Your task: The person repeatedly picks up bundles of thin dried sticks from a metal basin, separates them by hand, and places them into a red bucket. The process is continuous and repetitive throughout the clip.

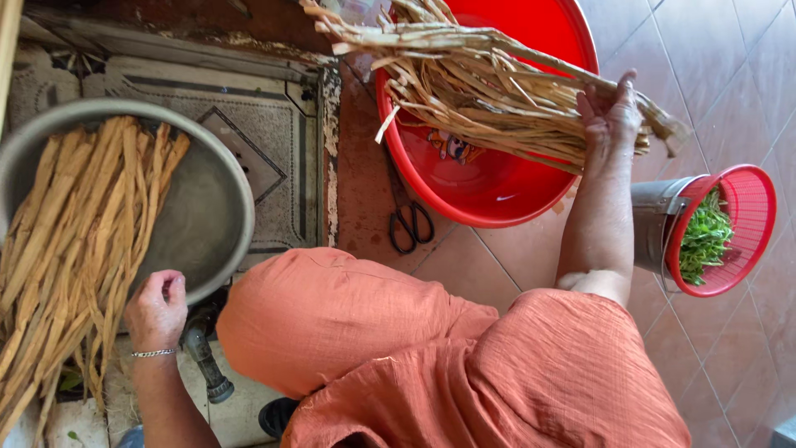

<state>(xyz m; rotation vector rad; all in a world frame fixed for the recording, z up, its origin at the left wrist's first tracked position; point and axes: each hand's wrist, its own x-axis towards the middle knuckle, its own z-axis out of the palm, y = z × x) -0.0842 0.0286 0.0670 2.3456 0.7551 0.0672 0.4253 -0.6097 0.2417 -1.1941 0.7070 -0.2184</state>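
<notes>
Dried plant strips (489, 91), pale tan and long, fill the upper centre of the frame, where the right hand (612, 116) closes around one bundle and holds it over a large red plastic basin (497, 195). A small coloured picture label (452, 148) shows on the basin's inner wall, beneath the bundle. At the left of the frame, a second batch of strips (75, 241) lies across a round grey metal basin (211, 224) and spills past its rim toward the lower left corner. The left hand (156, 309), wearing a silver bracelet (153, 353), pinches that basin's rim with curled fingers. One pair of black-handled scissors (409, 222) lies on the floor between the two basins. At the right edge, one red strainer (750, 207) holding green leaves (705, 236) sits in a metal pot (651, 228). Orange trousers (431, 357) cover the person's knees at the bottom of the frame. Pinkish-brown floor tiles (730, 75) cover the right side; a worn patterned slab (274, 124) lies at the upper left.
</notes>
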